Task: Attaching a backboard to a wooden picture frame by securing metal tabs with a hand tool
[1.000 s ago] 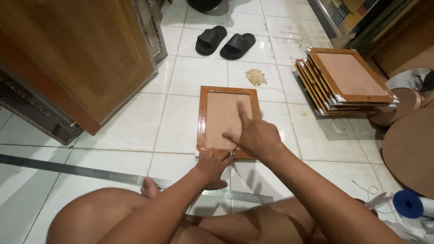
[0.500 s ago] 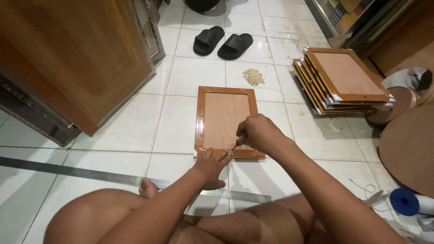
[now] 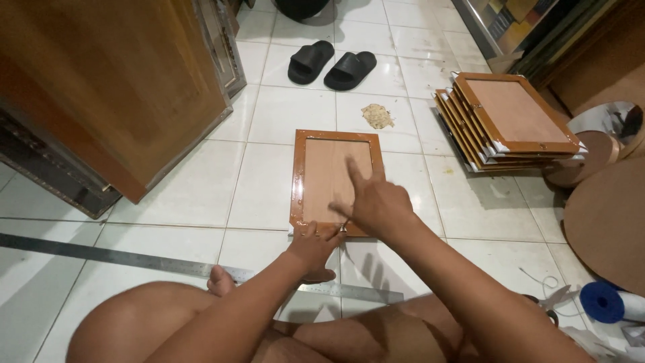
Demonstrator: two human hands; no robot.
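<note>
A brown picture frame lies face down on the white floor tiles, its tan backing board showing. My left hand rests on the frame's near edge, fingertips pinching a small metal piece there. My right hand lies over the frame's lower right part, index finger stretched out across the backing board, thumb near the same small metal piece. Whether the right hand grips anything is hidden.
A stack of several similar frames lies at the right. A long steel ruler crosses the floor by my knees. Black sandals, a wooden door panel, round brown boards and a blue roll surround the spot.
My right hand was curled shut at the frame's lower edge half a second ago; now its index finger is stretched out over the backing board, as a second ago. The left hand stayed.
</note>
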